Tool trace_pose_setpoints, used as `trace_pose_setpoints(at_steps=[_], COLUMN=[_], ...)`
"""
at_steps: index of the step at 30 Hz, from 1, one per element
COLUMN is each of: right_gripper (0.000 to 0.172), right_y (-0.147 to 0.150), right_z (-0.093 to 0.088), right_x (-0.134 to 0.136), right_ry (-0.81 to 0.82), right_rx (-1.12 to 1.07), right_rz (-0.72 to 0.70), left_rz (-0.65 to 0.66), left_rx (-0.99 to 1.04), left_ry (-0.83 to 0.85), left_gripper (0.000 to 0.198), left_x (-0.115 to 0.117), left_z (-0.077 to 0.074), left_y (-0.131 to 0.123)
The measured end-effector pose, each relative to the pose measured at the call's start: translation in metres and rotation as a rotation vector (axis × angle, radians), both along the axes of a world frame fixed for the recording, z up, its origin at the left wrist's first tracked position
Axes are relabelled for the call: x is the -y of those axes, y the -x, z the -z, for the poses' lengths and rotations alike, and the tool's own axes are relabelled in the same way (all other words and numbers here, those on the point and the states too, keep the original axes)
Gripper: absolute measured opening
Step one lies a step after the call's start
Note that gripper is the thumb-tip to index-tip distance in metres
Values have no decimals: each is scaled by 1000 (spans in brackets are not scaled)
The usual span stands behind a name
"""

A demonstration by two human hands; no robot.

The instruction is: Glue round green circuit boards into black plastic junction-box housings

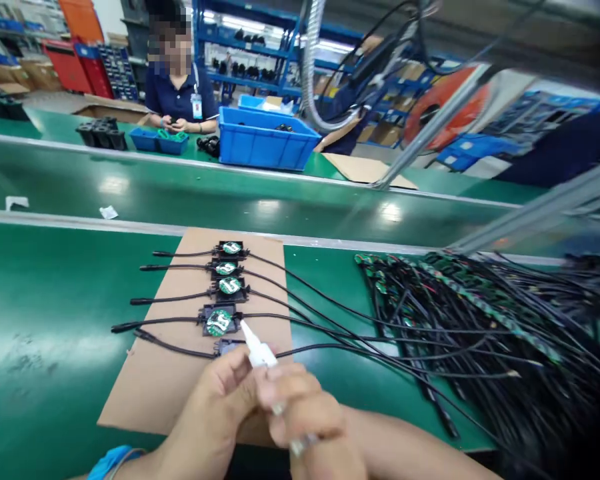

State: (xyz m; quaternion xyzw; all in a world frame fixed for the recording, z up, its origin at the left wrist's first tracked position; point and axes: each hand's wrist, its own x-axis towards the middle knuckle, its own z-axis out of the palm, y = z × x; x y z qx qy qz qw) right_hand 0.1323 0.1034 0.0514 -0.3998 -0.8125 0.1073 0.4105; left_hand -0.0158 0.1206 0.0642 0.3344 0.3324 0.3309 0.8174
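Note:
My right hand is closed round a small squeeze bottle with a tapered white nozzle; its tip points up and left, by the right end of a black housing with a round green circuit board. Close beside it, my left hand has its fingers curled at the nearest black housing, which they partly cover. Farther up lie more such housings in a column, among them one with a board and the farthest one. Black cables run out of both ends of each.
Under the housings lies a cardboard sheet on the green table. A large heap of black cables with boards fills the right side. Across the bench, a co-worker handles something small near a blue bin. A metal strut slants overhead.

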Motion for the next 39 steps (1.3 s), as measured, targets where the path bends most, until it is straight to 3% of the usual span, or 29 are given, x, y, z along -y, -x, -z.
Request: trace_pose_setpoints(at_steps=[1, 5, 9, 12, 15, 19, 21, 24, 27, 29, 30, 32, 34, 39], right_gripper=[23, 49, 39, 34, 26, 16, 25, 25, 10, 16, 20, 20, 18, 21], right_y=[-4, -22, -43, -75, -124, -182, -189, -167, -115, -80, -66, -49, -46, -51], right_z=[-3, -26, -34, -22, -3, 18, 23, 23, 23, 30, 35, 47, 52, 34], right_x=[1, 1, -14, -47, -94, -136, -136, -110, -65, -37, -26, -13, -7, 1], right_ry=[-45, -100, -49, -13, 93, 137, 133, 97, 104, 248, 327, 382, 292, 12], right_rx=[-24, -33, 160, 231, 257, 211, 193, 177, 183, 211, 225, 216, 192, 296], right_rz=[39, 215, 460, 592, 813, 906, 890, 773, 406, 129, 76, 64, 97, 79], left_rz=[-32, -95, -134, 0, 81, 117, 184, 353, 432, 442, 436, 399, 348, 276], left_rx=[-21, -189, -264, -239, -380, -746, -920, -1054, -1146, -1202, -1211, -1182, -1123, -1065], left_ry=[-25, -294, -500, -592, -654, -945, -1080, -1182, -1239, -1307, -1346, -1387, -1370, -1328], left_gripper=[39, 32, 27, 34, 42, 20, 16, 24, 28, 18, 13, 14, 16, 18], left_x=[-6, -44, -72, -82, -86, -79, -71, -59, -55, -56, -56, -55, -50, -35], left_z=[-2, -16, -21, -18, -16, -14, -8, 12, 38, 49, 52, 52, 47, 37], left_y=[-5, -29, -71, -91, -69, 14, 53, 84, 85, 81, 79, 79, 81, 84])
